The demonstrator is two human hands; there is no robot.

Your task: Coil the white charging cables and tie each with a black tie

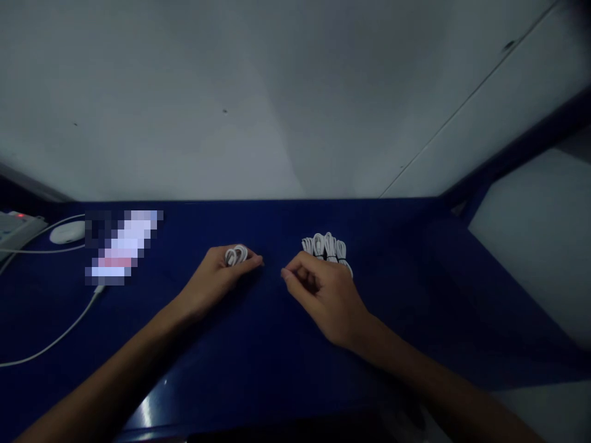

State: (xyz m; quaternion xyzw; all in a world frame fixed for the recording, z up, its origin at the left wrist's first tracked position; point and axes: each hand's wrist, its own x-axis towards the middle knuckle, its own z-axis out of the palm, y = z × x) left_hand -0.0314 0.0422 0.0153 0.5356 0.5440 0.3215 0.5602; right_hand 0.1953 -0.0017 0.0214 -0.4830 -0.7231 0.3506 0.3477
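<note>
My left hand (221, 271) is closed round a coiled white cable (236, 255), whose loops show above the thumb. To the right, my right hand (325, 289) hangs over the blue table (258, 351) with its fingers curled and the thumb against the index fingertip. Whatever is between those fingertips, if anything, is too small to make out. Just behind my right hand lie several bundled white cables (330, 245) side by side, bound with dark ties and partly hidden by the hand.
A blurred-out phone (124, 246) lies at the left with a white cord (69, 329) plugged in. Beside it are a white rounded object (68, 232) and a power strip (16, 229) with a red light. A pale wall (207, 141) rises behind the table.
</note>
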